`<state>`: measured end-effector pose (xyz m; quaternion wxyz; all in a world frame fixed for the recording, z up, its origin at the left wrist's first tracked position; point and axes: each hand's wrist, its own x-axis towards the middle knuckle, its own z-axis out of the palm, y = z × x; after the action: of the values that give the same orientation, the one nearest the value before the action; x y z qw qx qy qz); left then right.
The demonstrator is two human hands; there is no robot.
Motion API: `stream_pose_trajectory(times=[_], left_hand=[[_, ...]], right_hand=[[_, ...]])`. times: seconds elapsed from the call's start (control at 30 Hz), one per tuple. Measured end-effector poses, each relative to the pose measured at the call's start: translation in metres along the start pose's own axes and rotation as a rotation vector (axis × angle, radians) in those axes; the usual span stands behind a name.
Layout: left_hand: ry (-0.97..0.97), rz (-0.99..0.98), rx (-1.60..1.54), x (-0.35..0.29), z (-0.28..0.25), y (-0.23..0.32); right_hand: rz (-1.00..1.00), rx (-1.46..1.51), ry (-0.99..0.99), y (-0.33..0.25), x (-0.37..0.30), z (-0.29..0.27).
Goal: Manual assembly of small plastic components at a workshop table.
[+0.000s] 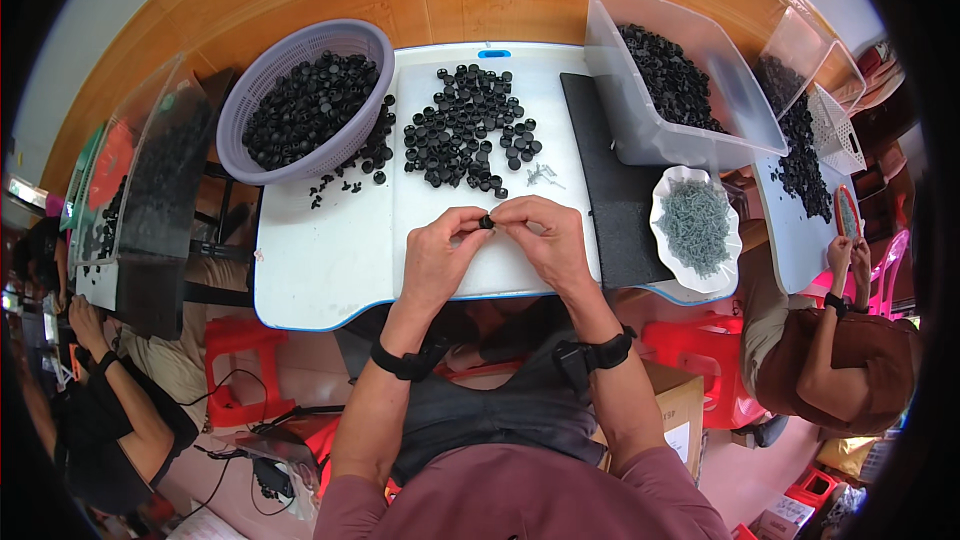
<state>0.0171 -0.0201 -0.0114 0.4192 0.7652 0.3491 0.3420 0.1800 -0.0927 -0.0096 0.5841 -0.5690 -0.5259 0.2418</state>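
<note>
Both my hands meet over the near part of the white work mat, fingertips almost touching. My left hand (pixel 440 248) is closed in a pinch on a small round black cap (pixel 486 222). Against the cap's other side, my right hand (pixel 548 238) is pinched too; whatever lies between its fingertips is hidden. Just beyond my hands spreads a loose pile of black caps (pixel 465 130). A few thin silvery screw-like pieces (pixel 543 175) lie on the mat right of that pile.
A purple basket (pixel 232 125) full of black caps stands back left, with small black pieces spilled beside it. On the right are a clear bin (pixel 690 145) of black parts, a black mat (pixel 625 210) and a white scalloped dish (pixel 728 275) of grey screw-like pieces. People work at both sides.
</note>
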Motion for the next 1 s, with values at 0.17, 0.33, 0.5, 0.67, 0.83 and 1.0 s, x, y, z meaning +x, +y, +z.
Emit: stream_pose_trajectory(times=[0.17, 0.33, 0.5, 0.67, 0.83, 1.0], left_hand=[[0.004, 0.014, -0.001, -0.0008, -0.0002, -0.0039], [0.006, -0.001, -0.006, -0.0013, 0.0006, -0.0031], [0.011, 0.001, 0.007, -0.0013, 0.0007, -0.0028], [-0.011, -0.037, -0.017, -0.0005, -0.0009, -0.0009], [-0.029, -0.051, -0.033, -0.0002, -0.0029, -0.0013], [-0.032, -0.039, -0.03, 0.0006, -0.0032, -0.0006]], right_hand=[[-0.096, -0.08, 0.0, -0.0018, 0.0004, 0.0009], [-0.147, -0.128, 0.013, -0.0046, -0.0006, 0.0015], [-0.18, -0.152, 0.011, -0.0035, -0.0008, 0.0013], [-0.217, -0.178, 0.017, -0.0019, -0.0015, 0.0017], [-0.234, -0.191, 0.011, -0.0015, -0.0013, 0.0026], [-0.282, -0.236, 0.003, -0.0022, -0.0034, 0.0049]])
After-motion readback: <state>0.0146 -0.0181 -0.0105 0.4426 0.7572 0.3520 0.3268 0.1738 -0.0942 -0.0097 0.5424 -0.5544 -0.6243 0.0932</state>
